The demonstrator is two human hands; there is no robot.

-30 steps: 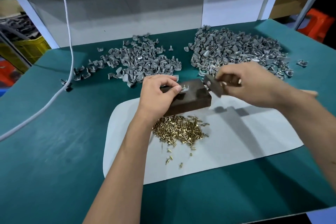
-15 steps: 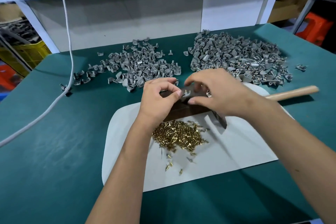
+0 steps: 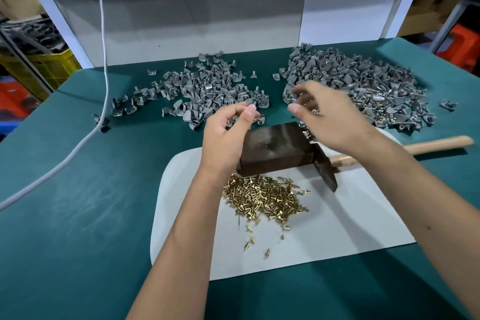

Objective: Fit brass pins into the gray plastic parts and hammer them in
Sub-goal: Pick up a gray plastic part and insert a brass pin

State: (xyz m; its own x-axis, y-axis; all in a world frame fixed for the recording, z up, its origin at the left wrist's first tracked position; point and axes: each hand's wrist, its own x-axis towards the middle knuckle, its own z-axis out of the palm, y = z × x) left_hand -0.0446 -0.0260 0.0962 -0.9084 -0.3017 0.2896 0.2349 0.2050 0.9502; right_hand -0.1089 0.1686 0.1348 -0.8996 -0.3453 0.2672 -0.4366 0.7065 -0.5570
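A dark wooden block (image 3: 275, 148) stands on a white mat (image 3: 337, 228), with a heap of brass pins (image 3: 265, 197) in front of it. My left hand (image 3: 228, 132) hovers over the block's left end. Its thumb and forefinger tips meet beside a gray part (image 3: 259, 119) at the edge of the left pile (image 3: 207, 88); I cannot tell if they hold it. My right hand (image 3: 335, 119) is blurred, fingers spread, near the right pile (image 3: 363, 86). A small brass-tipped piece (image 3: 315, 111) shows by its fingers. The hammer (image 3: 324, 171) lies beside the block.
The hammer's wooden handle (image 3: 436, 144) points right across the green table (image 3: 78, 215). A white cable (image 3: 104, 60) hangs down and runs off to the left. A lone gray part (image 3: 448, 105) lies far right. A gray backboard closes off the rear.
My right hand let go of the hammer, reached onto the block, then swung up towards the right pile. My left hand lifted off the block towards the left pile.
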